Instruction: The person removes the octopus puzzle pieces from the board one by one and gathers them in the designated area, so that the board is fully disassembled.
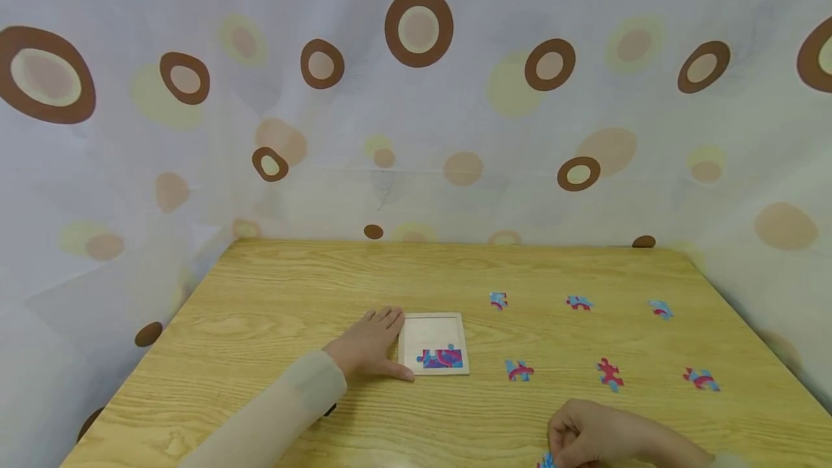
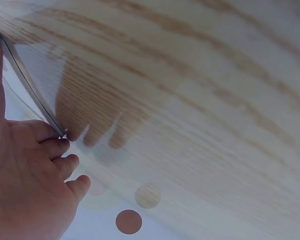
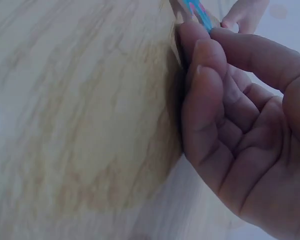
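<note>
My left hand (image 1: pixel 373 345) lies spread along the left side of a square wooden puzzle tray (image 1: pixel 465 345), its fingers and thumb touching the rim. In the left wrist view, the fingertips of the left hand (image 2: pixel 35 165) meet the tray's edge (image 2: pixel 35 95). Joined blue, red and purple jigsaw pieces (image 1: pixel 443 359) fill part of the tray's near side. Low in the head view, my right hand (image 1: pixel 594 432) pinches a blue and red jigsaw piece (image 1: pixel 546 461) between thumb and fingers. Most of that piece (image 3: pixel 199 12) is hidden by the fingers or the frame's edge.
Loose jigsaw pieces lie apart on the wooden table right of the tray: a far row with one piece (image 1: pixel 498 300), another (image 1: pixel 579 302) and a third (image 1: pixel 661 309), and a nearer row (image 1: pixel 519 370), (image 1: pixel 609 374), (image 1: pixel 701 379). A dotted curtain (image 1: pixel 416 114) surrounds the table.
</note>
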Tool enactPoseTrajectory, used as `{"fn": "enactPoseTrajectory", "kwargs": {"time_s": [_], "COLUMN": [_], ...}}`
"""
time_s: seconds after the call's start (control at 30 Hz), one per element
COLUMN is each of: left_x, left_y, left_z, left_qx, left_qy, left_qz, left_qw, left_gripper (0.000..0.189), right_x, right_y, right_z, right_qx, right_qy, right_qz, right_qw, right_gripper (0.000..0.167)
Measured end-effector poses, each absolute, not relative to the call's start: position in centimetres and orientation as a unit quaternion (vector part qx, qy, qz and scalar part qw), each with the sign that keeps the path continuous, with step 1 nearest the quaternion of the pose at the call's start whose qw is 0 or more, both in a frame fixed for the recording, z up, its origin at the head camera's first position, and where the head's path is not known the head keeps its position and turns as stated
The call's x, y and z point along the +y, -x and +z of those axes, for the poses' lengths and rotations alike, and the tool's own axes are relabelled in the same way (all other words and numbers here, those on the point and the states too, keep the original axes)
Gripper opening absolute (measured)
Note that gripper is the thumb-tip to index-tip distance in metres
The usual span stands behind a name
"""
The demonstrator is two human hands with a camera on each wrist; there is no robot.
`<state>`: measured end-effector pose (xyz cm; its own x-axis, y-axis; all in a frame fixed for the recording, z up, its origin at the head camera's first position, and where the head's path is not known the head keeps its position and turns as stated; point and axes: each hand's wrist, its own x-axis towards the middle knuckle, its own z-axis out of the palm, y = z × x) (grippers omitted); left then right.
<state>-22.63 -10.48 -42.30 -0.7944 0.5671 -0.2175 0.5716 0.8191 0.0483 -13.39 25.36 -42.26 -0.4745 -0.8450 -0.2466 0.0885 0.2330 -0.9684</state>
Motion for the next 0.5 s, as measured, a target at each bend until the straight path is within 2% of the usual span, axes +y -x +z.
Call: {"fn": "enactPoseTrajectory", "kwargs": {"time_s": [0.5], "left_x": [-10.45], "left_y": [22.71], "left_z": [-42.33], "left_qx": [0.948], "left_qy": [-0.297], "left_qz": [-0.012], "left_qw": [0.111], "left_gripper": [0.104], "right_x": [24.95], "right_y": [13.46], "right_z": [-42.17], "right_qx": [0.700], "right_qy": [0.285], "right_qz": [-0.517], "right_qw": [0.402], "right_gripper": [0.016]}}
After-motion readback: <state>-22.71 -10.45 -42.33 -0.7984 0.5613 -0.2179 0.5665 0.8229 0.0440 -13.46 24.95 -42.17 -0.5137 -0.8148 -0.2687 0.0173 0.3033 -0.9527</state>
